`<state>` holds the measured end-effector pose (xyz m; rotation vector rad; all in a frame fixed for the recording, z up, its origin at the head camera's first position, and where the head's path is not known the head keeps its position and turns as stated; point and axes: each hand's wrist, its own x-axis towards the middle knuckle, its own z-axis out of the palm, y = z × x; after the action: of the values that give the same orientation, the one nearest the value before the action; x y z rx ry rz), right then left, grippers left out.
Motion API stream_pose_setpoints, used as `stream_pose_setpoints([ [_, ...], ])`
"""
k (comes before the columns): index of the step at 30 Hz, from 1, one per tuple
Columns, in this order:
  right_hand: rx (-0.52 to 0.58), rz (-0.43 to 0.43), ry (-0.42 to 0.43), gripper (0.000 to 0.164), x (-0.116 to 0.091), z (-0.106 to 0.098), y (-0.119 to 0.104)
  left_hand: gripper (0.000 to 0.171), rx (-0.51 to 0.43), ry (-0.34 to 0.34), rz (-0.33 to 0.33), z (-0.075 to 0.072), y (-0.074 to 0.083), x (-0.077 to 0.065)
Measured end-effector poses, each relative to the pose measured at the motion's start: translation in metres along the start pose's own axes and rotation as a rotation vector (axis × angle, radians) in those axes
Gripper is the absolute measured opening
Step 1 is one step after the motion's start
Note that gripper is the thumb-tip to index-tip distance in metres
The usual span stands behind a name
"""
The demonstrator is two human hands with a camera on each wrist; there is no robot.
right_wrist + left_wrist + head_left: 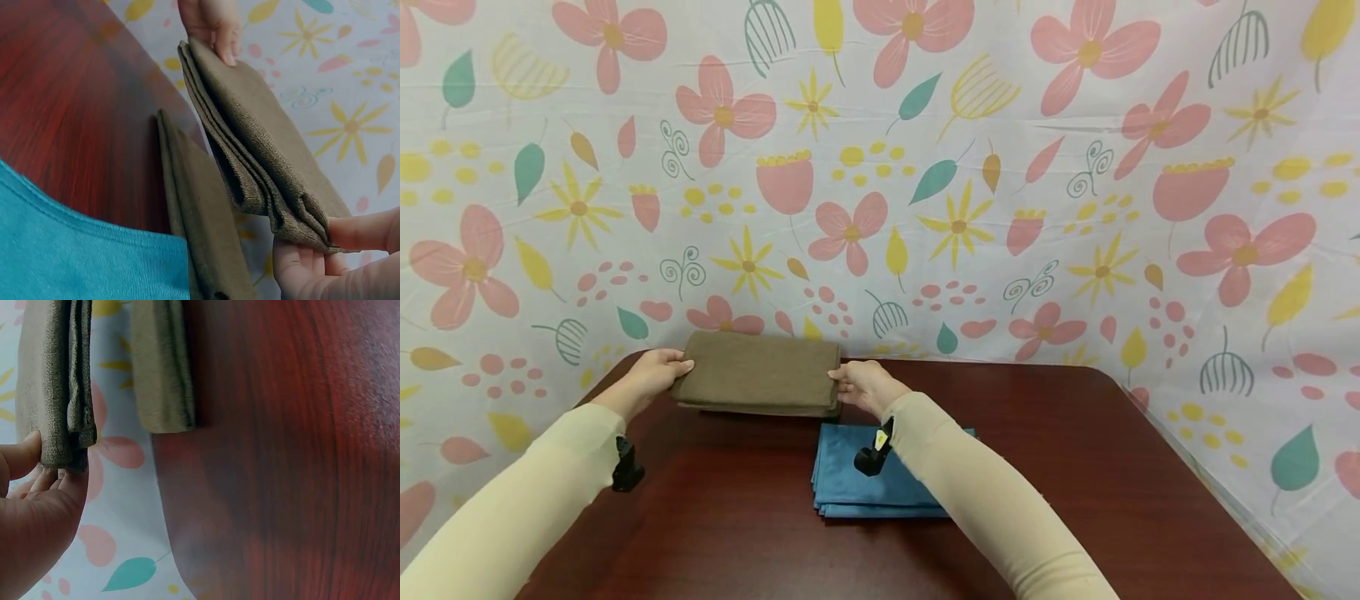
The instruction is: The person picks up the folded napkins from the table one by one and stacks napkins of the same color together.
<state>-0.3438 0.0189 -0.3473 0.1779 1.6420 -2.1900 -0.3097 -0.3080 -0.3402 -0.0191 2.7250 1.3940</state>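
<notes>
A folded olive-brown cloth (pixel 756 371) is stretched between both hands near the table's far edge. My left hand (pixel 658 371) pinches its left end, thumb on one face and fingers on the other. At the opposite end, my right hand (pixel 868 387) grips the corner the same way, with several folded layers showing in the right wrist view. Below the held cloth lies a second folded olive-brown cloth (pixel 203 206) on the table, apart from it in both wrist views. Nearer me is a stack of folded blue cloth (pixel 865 475), partly hidden by my right forearm.
The dark red-brown wooden table (pixel 722 517) has rounded far corners. Directly behind it hangs a white curtain (pixel 880 167) printed with flowers and leaves. Black wrist cameras are strapped over both cream sleeves (pixel 1000 508).
</notes>
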Motion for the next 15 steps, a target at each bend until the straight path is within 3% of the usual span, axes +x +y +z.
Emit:
stream_pose_setpoints([
  [15,-0.018,-0.008,0.05,0.068,0.025,-0.007,0.005,0.056,0.041,0.037,-0.01,0.014,-0.002,0.021],
])
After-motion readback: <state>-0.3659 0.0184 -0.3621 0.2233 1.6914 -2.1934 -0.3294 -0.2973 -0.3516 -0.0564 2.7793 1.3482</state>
